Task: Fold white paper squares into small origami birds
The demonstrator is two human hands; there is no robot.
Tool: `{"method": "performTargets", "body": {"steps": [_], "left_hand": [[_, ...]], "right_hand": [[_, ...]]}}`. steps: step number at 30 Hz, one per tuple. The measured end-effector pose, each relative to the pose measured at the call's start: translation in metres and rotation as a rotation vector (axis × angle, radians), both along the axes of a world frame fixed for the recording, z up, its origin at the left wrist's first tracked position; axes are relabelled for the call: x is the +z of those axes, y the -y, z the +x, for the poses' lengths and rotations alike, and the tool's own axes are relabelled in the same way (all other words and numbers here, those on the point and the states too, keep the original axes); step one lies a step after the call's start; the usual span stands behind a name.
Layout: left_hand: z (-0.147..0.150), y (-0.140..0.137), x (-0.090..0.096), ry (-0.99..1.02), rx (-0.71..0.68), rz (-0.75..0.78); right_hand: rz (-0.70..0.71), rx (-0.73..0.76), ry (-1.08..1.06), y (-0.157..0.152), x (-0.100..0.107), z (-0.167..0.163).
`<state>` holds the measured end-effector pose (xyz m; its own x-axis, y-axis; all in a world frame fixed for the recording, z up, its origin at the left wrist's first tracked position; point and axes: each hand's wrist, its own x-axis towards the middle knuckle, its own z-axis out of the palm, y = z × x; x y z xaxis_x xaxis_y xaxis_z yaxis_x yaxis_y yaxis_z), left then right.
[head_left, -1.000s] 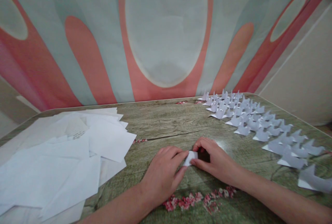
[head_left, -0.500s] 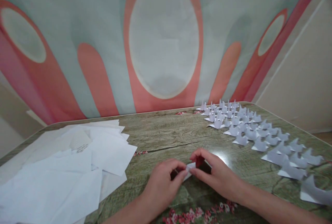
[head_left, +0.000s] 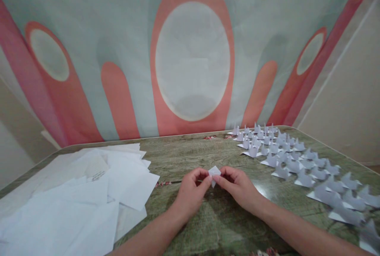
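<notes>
Between my two hands is a small folded piece of white paper (head_left: pixel 214 171), its pointed top standing above my thumbs and a narrow tip showing below them. My left hand (head_left: pixel 194 188) pinches its left side between thumb and fingers. On the right side my right hand (head_left: pixel 237 186) grips it the same way, the thumbs almost meeting at the middle. The fingers behind the paper are partly hidden. Both hands are over the middle of the wood-patterned table (head_left: pixel 175 153).
Loose white paper sheets (head_left: pixel 130 181) lie in an overlapping pile on the left. Rows of folded white paper birds (head_left: pixel 303 177) stand along the table's right side. Behind the table hangs a green and coral patterned backdrop (head_left: pixel 192 129).
Both hands have lifted the folded paper a little, away from me, and turned it so a point faces up. My right fingers have closed in on it. The camera view has tipped upward.
</notes>
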<state>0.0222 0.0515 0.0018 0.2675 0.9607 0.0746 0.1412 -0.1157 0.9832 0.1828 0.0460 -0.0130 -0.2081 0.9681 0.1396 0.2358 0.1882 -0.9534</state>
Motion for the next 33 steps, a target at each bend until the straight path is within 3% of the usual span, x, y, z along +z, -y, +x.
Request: {"method": "performTargets", "body": {"steps": [6, 20, 27, 33], "left_hand": [[-0.002, 0.005, -0.007, -0.050, -0.048, 0.034], [-0.005, 0.001, -0.009, 0.001, -0.018, 0.016], [-0.008, 0.002, -0.009, -0.096, -0.047, 0.148], [-0.007, 0.004, -0.003, -0.137, -0.073, 0.190]], "right_hand": [[0.021, 0.111, 0.128, 0.007, -0.003, 0.000], [0.015, 0.026, 0.034, 0.010, -0.006, -0.001], [0.237, 0.048, 0.161, 0.015, 0.001, -0.006], [0.296, 0.074, 0.146, 0.015, 0.005, -0.005]]}}
